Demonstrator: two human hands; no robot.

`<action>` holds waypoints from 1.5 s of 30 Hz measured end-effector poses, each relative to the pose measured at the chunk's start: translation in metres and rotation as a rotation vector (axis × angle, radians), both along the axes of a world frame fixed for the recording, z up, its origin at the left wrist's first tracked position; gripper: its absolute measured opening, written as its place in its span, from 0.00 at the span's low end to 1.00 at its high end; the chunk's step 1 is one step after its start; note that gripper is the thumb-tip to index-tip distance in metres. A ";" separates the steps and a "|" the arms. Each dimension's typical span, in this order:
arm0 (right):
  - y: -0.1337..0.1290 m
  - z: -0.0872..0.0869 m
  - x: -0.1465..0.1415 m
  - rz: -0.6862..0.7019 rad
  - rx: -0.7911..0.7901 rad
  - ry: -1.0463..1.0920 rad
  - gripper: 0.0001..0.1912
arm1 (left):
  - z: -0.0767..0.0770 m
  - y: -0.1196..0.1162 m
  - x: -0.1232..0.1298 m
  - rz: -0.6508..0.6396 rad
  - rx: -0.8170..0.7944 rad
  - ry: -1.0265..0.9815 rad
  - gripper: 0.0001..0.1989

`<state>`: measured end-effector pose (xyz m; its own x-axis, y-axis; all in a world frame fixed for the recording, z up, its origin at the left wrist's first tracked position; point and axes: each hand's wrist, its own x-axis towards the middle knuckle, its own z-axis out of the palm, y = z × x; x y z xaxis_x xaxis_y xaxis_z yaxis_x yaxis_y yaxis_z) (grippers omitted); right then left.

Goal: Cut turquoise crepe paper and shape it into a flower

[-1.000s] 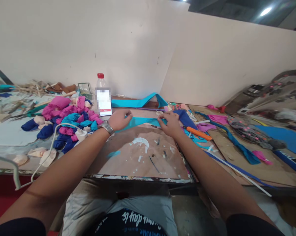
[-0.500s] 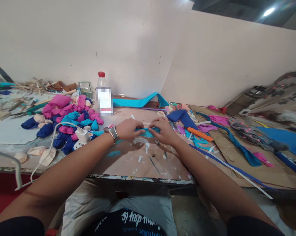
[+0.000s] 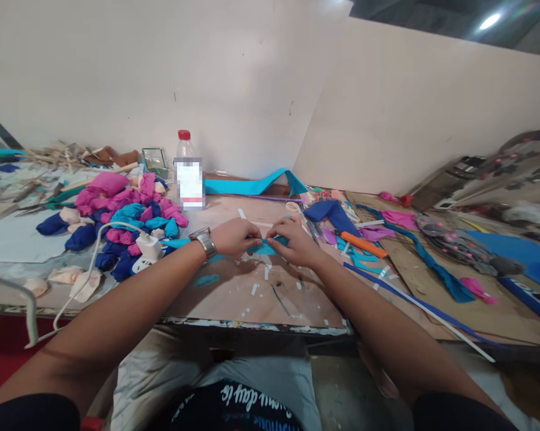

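My left hand [image 3: 237, 237], a metal watch on its wrist, pinches a turquoise fabric strip [image 3: 270, 248] over the middle of the table. Facing it, my right hand [image 3: 296, 240] has thumb and fingers closed on the same strip. Only a small gap separates the two sets of fingertips. Part of the strip is hidden behind the hands, and a turquoise end shows left of the watch. Beyond the hands, a wider folded turquoise band [image 3: 252, 187] lies along the wall.
A pile of pink, blue and turquoise gathered cloth pieces [image 3: 112, 197] lies left, beside a white plug with cable [image 3: 148, 244]. A red-capped bottle [image 3: 185, 149] stands behind. To the right lie an orange-handled cutter [image 3: 364, 245], fabric scraps and cardboard [image 3: 436, 257].
My hands have come slightly closer together, fingertips nearly meeting on the turquoise strip. The right hand has shifted a little left and its fingers have curled in.
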<state>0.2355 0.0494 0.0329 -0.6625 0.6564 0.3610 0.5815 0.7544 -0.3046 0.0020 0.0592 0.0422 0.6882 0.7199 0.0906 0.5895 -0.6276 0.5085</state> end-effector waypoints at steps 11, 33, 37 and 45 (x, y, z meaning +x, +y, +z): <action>0.004 -0.003 0.001 -0.013 0.023 -0.015 0.09 | -0.002 0.002 -0.002 0.016 -0.042 0.007 0.17; -0.001 -0.002 -0.005 0.020 0.177 0.041 0.08 | -0.002 0.000 0.000 0.003 -0.448 -0.226 0.13; -0.003 -0.001 -0.006 0.040 0.211 0.021 0.09 | -0.001 -0.002 0.002 0.027 -0.598 -0.303 0.10; -0.004 0.004 -0.005 0.043 0.253 -0.040 0.09 | -0.002 0.000 0.001 0.038 -0.453 -0.303 0.19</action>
<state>0.2303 0.0450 0.0371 -0.7052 0.5192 0.4828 0.5547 0.8282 -0.0805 0.0029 0.0594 0.0405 0.6521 0.7569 -0.0440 0.3925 -0.2874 0.8737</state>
